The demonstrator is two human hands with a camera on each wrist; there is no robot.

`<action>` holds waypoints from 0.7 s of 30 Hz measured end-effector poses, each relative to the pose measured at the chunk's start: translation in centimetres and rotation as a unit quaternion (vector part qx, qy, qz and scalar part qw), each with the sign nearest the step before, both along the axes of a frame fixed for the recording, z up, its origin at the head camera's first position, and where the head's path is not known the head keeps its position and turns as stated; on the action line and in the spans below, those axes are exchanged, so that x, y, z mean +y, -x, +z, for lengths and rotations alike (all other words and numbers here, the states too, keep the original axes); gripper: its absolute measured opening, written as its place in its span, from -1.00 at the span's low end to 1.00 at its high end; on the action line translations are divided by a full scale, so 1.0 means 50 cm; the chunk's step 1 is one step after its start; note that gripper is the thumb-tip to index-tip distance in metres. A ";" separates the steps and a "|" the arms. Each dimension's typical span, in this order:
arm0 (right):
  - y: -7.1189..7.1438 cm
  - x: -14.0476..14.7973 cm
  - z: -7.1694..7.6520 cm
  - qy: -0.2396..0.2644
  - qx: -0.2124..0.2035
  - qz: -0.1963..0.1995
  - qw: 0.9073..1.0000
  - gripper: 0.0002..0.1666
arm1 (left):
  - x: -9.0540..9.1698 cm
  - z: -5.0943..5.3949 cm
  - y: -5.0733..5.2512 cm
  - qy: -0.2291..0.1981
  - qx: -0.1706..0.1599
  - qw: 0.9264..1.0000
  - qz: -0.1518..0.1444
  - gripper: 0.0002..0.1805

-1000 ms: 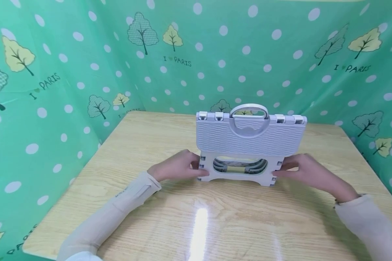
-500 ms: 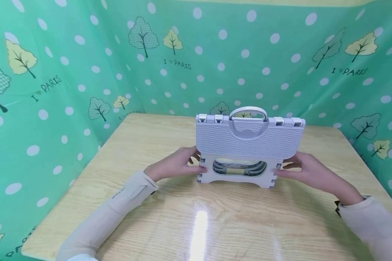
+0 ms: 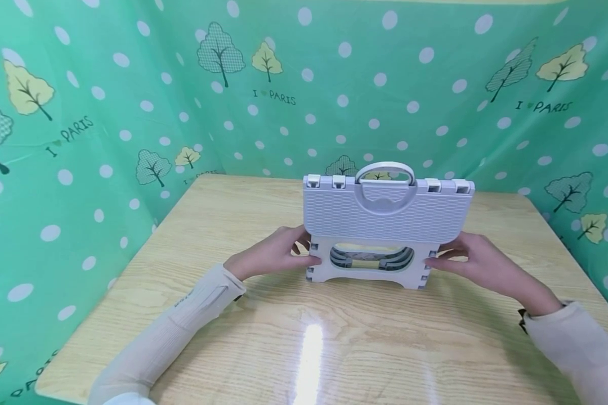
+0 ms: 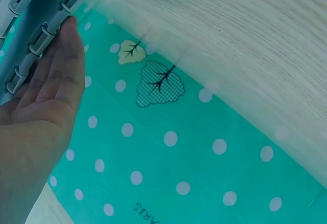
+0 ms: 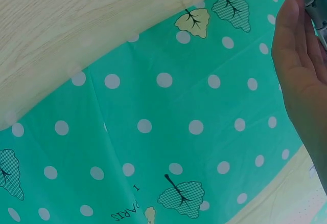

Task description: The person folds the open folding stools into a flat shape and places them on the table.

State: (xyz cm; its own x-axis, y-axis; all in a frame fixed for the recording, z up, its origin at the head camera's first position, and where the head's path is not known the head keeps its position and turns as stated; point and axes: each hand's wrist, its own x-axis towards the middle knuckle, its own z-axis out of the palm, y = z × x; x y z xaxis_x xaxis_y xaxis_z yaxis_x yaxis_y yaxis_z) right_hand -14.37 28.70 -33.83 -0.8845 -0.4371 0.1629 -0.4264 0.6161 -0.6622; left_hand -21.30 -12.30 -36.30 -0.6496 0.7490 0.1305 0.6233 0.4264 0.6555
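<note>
A pale lavender folding step stool (image 3: 334,216) stands on the wooden table, its woven-textured top hanging down at the front and its carry handle (image 3: 387,166) at the upper edge. Below the top, a white leg panel (image 3: 367,274) with an oval opening shows. My left hand (image 3: 278,253) grips the left side of the stool, thumb on the front of the leg panel and fingers behind. On the opposite side my right hand (image 3: 478,264) holds the panel's edge the same way. In both wrist views, the hinged edge (image 4: 43,37) lies against the fingers; parts of them are hidden.
The light wooden table (image 3: 223,349) reaches around the stool on all sides. Behind it and to both sides hangs a green curtain (image 3: 263,129) with white dots and tree prints. A bright light reflection lies on the tabletop in front.
Both hands stay on the stool's sides, with slight shifts of thumbs and fingers. The left wrist has moved slightly left. The stool stands in nearly the same place; the head view tilts slightly.
</note>
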 end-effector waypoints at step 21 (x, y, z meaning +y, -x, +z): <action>0.002 0.000 -0.002 -0.011 0.005 -0.010 1.000 -0.31 | 0.002 0.001 -0.002 -0.001 -0.004 1.000 0.002 -0.32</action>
